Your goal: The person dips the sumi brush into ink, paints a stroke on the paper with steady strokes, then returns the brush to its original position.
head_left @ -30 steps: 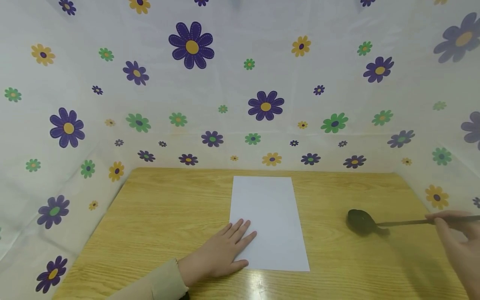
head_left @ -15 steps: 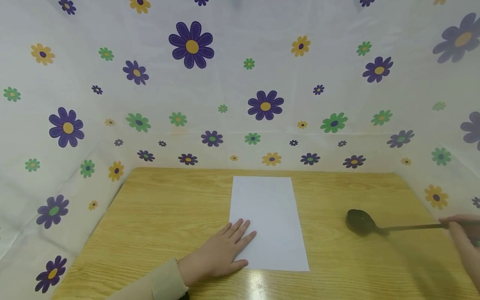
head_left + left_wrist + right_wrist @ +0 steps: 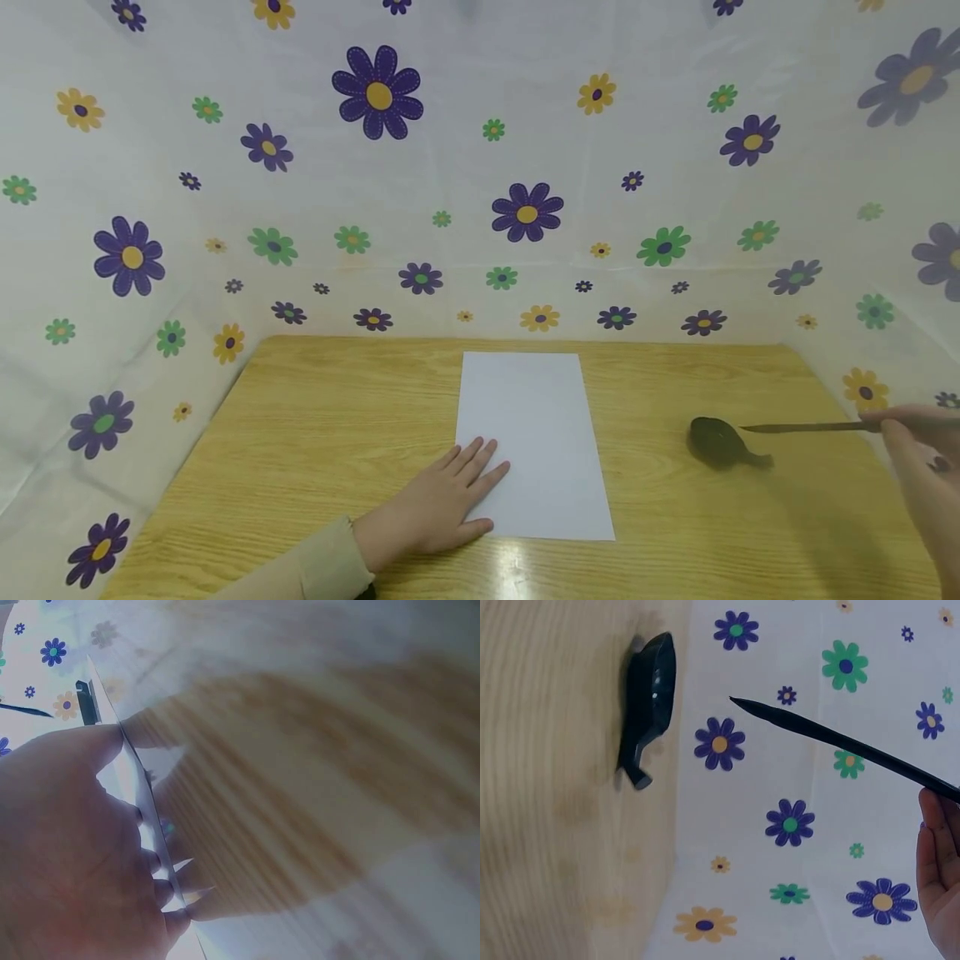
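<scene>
Head view: dish (image 3: 714,443) between brush (image 3: 810,427) and paper (image 3: 536,446)

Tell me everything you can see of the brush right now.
The brush is dark, long and slim, swelling slightly behind a finely pointed tip. Its handle's material cannot be told, and its far end is out of view. The right hand holds it nearly level in the head view. The tip, pointing toward the dark dish, hangs free, apart from it.
</scene>
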`<action>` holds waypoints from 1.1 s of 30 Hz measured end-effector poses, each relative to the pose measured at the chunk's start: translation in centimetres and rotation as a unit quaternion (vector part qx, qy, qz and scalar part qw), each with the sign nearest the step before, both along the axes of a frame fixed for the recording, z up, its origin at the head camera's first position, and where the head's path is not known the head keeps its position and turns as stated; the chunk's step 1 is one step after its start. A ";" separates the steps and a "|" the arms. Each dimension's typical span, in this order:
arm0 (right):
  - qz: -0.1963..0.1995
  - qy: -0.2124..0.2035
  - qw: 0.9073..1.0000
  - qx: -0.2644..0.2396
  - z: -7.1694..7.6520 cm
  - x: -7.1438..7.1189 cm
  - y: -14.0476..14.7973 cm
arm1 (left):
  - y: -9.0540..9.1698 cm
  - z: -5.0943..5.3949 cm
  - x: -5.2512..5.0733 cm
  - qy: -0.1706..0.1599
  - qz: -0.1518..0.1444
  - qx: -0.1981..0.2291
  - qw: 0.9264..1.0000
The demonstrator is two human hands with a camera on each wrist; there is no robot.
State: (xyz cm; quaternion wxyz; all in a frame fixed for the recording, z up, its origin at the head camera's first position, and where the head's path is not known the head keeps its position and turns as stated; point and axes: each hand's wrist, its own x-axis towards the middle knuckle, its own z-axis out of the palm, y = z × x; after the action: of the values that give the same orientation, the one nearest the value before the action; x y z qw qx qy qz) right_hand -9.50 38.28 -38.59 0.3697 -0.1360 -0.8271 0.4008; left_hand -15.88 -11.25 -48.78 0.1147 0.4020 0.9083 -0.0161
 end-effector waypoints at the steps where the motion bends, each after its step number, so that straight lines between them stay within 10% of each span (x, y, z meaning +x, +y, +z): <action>1: 0.014 0.007 1.000 -0.009 0.1 -0.2 -0.3 | 0.0 0.0 0.0 -0.002 0.000 0.003 1.000; 8: 0.053 0.010 0.998 -0.038 1.0 -1.3 -2.5 | 0.0 -0.1 -0.1 -0.010 0.001 0.015 1.000; 19: 0.139 0.124 0.981 -0.056 1.6 -3.7 -5.7 | 0.0 -0.2 0.0 0.005 0.004 0.008 1.000; 26: 0.266 0.186 0.932 -0.159 1.7 -4.9 -7.6 | 0.0 -0.2 -0.1 0.006 0.002 0.012 1.000; 33: 0.230 0.096 0.954 -0.166 1.5 -5.8 -9.4 | 0.1 0.1 0.1 0.008 0.001 0.007 1.000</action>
State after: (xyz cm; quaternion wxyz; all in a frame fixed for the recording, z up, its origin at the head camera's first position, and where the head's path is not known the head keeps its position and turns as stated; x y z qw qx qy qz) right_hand -15.25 28.86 -37.10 0.3175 0.0380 -0.7181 0.6181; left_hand -15.80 -11.16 -48.73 0.1047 0.4013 0.9098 -0.0124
